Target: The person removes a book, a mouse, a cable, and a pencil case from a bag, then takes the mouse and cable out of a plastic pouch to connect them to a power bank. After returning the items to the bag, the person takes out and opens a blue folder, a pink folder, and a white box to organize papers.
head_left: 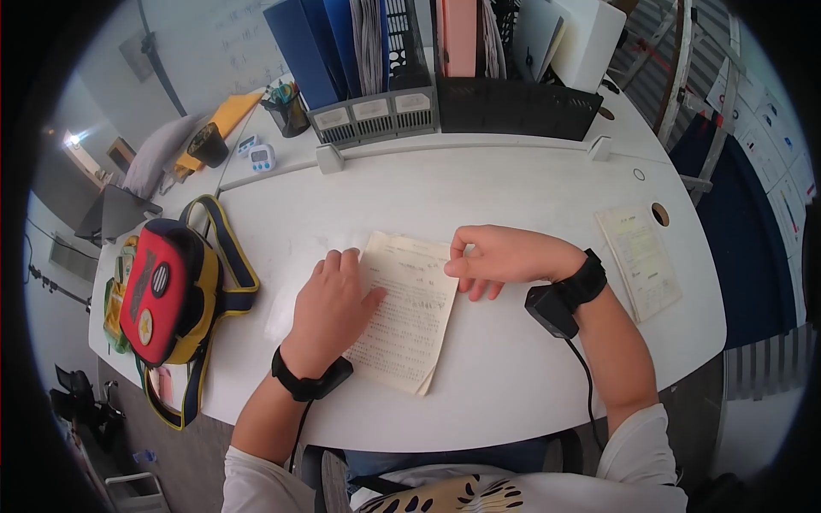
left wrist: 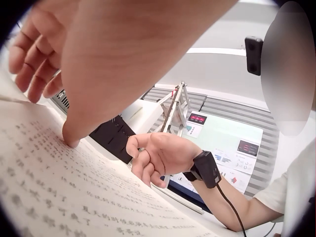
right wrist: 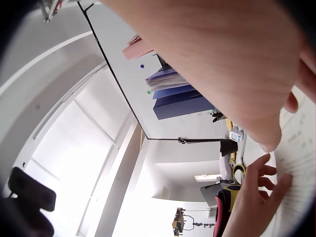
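Cream sheets covered in handwritten lines [head_left: 402, 329] lie slightly fanned on the white desk, with another sheet's edge showing at the lower right. My left hand [head_left: 334, 299] rests over their left side, fingers extended and thumb touching the writing. In the left wrist view, that thumb [left wrist: 74, 133] presses down on the page [left wrist: 64, 187]. At the upper right edge of the sheets is my right hand [head_left: 505, 256], its fingers loosely bent and the thumb tip overlapping the paper's edge. No paper shows between its thumb and forefinger in the left wrist view.
A red and black bag [head_left: 162, 286] with yellow-trimmed straps sits at the left. On the right lies another cream booklet [head_left: 641, 261], beside a round desk hole [head_left: 659, 214]. File holders [head_left: 376, 115] with folders, a pen cup [head_left: 286, 111] and a small timer [head_left: 262, 157] stand at the back.
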`<action>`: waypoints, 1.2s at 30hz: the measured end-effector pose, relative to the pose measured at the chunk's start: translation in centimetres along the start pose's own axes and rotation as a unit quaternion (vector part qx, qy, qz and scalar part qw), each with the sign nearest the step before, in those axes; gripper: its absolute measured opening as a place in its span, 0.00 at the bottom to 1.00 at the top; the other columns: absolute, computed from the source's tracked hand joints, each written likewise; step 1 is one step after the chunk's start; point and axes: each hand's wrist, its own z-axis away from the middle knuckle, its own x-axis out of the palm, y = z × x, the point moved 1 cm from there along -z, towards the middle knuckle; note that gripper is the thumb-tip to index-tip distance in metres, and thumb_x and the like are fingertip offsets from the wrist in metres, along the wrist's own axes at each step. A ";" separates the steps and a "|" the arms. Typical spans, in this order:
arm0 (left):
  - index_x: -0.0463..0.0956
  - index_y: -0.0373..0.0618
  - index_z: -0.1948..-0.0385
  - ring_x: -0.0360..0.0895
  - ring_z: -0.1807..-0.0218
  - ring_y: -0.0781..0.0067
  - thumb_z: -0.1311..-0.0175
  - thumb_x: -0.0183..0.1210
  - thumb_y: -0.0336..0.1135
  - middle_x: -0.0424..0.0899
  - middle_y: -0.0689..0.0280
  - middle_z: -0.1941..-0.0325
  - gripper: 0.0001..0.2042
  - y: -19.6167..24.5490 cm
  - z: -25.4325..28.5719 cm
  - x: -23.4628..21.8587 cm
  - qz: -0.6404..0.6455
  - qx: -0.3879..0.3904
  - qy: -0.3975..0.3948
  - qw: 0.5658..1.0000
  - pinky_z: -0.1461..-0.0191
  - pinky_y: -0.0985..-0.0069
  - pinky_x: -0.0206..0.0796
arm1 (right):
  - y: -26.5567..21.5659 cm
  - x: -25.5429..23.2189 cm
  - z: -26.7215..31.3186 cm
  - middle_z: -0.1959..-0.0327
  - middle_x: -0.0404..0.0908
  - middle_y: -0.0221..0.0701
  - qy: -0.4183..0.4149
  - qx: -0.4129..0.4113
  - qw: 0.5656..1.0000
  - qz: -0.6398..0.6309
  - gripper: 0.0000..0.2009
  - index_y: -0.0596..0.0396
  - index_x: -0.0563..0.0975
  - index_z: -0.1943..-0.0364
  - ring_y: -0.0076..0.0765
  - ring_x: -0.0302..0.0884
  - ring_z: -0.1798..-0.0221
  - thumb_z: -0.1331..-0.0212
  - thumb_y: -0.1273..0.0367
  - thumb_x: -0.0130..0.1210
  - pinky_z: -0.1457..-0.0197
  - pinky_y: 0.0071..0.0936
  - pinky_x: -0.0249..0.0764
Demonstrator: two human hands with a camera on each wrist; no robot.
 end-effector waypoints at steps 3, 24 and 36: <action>0.71 0.33 0.36 0.83 0.44 0.50 0.33 0.69 0.41 0.82 0.53 0.47 0.29 -0.1 -0.2 -0.7 0.028 -0.015 -0.018 0.999 0.41 0.59 0.76 | 0.1 0.2 0.0 0.54 0.86 0.38 0.016 -0.050 0.999 0.004 0.20 0.61 0.73 0.48 0.33 0.88 0.54 0.22 0.55 0.56 0.55 0.29 0.84; 0.69 0.39 0.38 0.82 0.46 0.76 0.18 0.53 0.33 0.83 0.59 0.45 0.14 -3.8 -3.4 0.8 0.590 -0.082 0.056 0.801 0.42 0.76 0.74 | 3.7 1.4 -4.4 0.45 0.82 0.36 0.025 -0.108 0.924 -0.367 0.20 0.62 0.74 0.35 0.27 0.82 0.53 0.20 0.61 0.50 0.48 0.27 0.80; 0.66 0.32 0.30 0.82 0.37 0.69 0.18 0.53 0.35 0.83 0.55 0.37 0.21 -3.0 -3.5 1.5 0.732 -0.113 -0.004 0.672 0.33 0.72 0.73 | 3.1 2.3 -4.8 0.63 0.82 0.23 0.106 -0.158 0.932 -0.310 0.14 0.56 0.82 0.53 0.18 0.74 0.66 0.19 0.63 0.46 0.62 0.19 0.73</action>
